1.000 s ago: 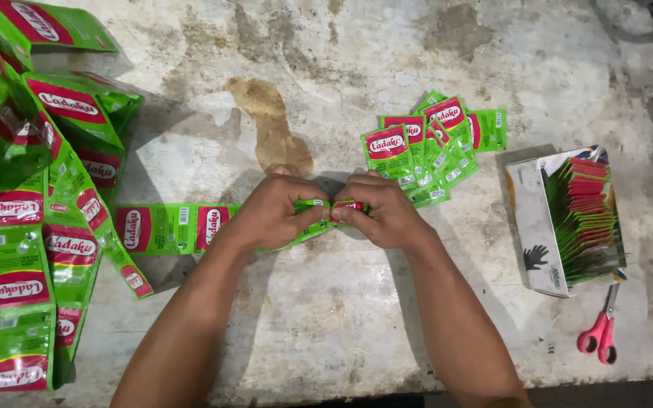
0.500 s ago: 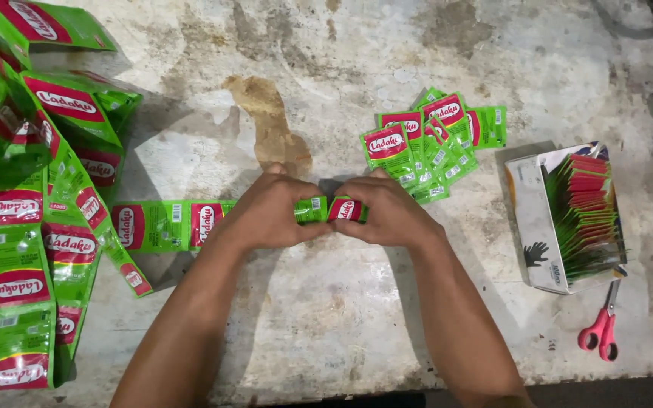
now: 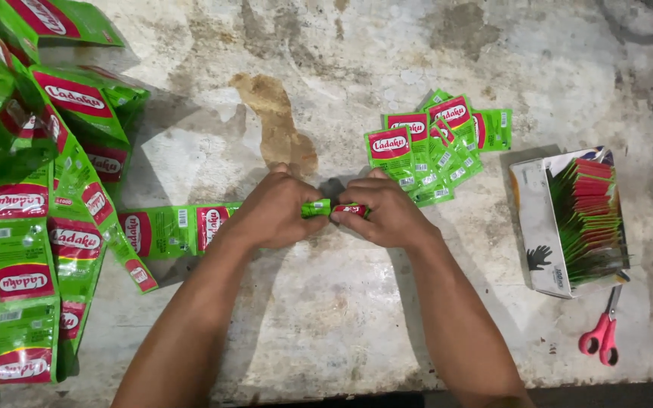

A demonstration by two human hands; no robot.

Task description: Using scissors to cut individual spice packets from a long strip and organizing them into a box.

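Gripping a sachet strip [image 3: 332,208], left hand [image 3: 273,213], right hand [image 3: 387,211], strip half-hidden

- Ahead of both hands the surface [image 3: 341,68] lies bare and stained — broad free room toward its far edge.
- Just ahead and outward of the right hand [image 3: 383,210] a fanned pile of cut sachets [image 3: 432,147] sits close, narrowing that side.
- Farther out from the right hand stands an open box [image 3: 542,227] packed with sachets, with red-handled scissors [image 3: 602,336] nearer the front edge; a bare gap separates them from the forearm.
- Outward of the left hand [image 3: 273,211] a strip of joined sachets [image 3: 164,230] runs straight from it to the heaped sachet strips [image 3: 32,227] — that side is blocked.
- Between and under the forearms the surface is open.
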